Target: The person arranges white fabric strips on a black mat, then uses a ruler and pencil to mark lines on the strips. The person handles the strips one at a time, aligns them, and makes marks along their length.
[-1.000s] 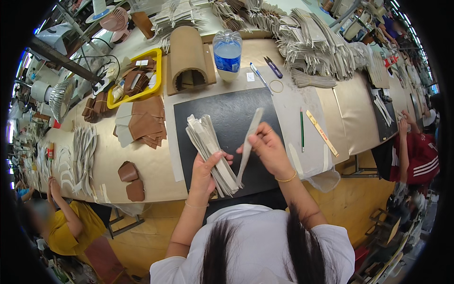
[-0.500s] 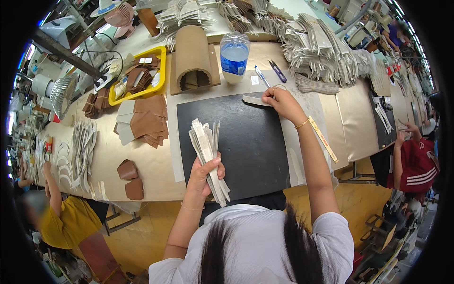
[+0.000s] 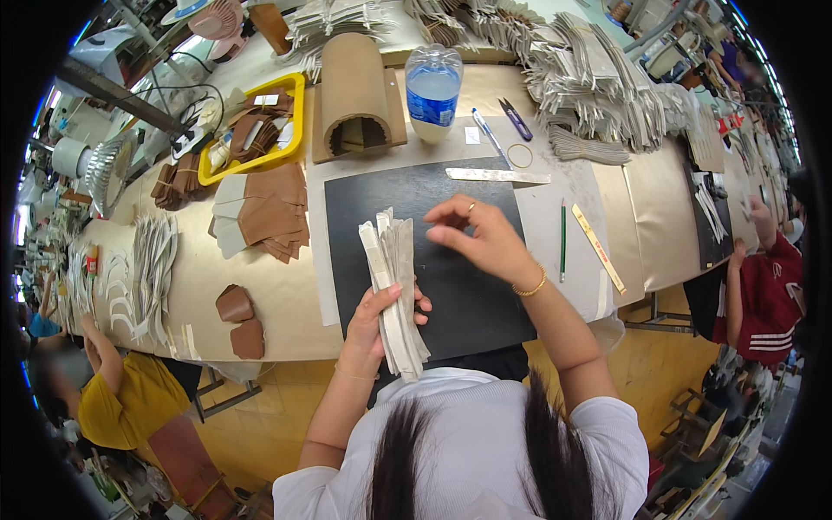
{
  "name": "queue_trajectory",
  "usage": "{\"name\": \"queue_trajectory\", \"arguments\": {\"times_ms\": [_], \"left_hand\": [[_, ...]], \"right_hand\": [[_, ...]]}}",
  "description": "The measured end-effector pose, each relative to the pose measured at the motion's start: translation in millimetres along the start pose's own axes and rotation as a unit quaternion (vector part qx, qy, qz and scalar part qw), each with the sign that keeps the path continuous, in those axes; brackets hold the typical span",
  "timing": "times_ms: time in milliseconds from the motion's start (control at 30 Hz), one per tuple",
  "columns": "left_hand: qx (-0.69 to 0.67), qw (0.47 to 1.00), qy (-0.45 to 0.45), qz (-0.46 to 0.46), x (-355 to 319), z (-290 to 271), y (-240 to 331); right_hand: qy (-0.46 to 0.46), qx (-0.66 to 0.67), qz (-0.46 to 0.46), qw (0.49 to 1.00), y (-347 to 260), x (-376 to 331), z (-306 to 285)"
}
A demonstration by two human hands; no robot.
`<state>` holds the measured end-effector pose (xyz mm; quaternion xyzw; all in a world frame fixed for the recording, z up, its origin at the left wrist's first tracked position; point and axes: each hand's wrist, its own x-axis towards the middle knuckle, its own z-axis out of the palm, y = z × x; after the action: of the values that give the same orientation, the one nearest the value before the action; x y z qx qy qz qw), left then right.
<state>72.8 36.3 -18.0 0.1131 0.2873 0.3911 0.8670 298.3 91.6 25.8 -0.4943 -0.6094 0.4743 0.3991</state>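
Observation:
My left hand grips a thick bundle of grey card strips, held upright over a black cutting mat. My right hand hovers just right of the bundle's top, fingers loosely curled and holding nothing. A single grey strip lies flat along the mat's far edge, apart from both hands.
A water bottle, a cardboard arch and a yellow tray of brown pieces stand behind the mat. Brown folded pieces lie left; a green pencil, wooden ruler and a ring lie right. Other people sit at both sides.
My right hand carried a single strip to the mat's far edge, left it there, and has come back empty beside the bundle. The left hand kept holding the bundle.

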Motion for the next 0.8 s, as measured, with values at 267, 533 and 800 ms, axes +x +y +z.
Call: {"name": "queue_trajectory", "arguments": {"times_ms": [267, 533, 800], "left_hand": [[0.118, 0.987, 0.089, 0.067, 3, 17, -8], [0.15, 0.979, 0.111, 0.077, 0, 15, -10], [0.134, 0.987, 0.081, 0.017, -4, 21, -2]], "right_hand": [[0.033, 0.09, 0.113, 0.989, 1, -28, 47], [0.095, 0.163, 0.117, 0.975, 17, -44, 57], [0.098, 0.09, 0.069, 0.989, 9, -48, 55]]}}
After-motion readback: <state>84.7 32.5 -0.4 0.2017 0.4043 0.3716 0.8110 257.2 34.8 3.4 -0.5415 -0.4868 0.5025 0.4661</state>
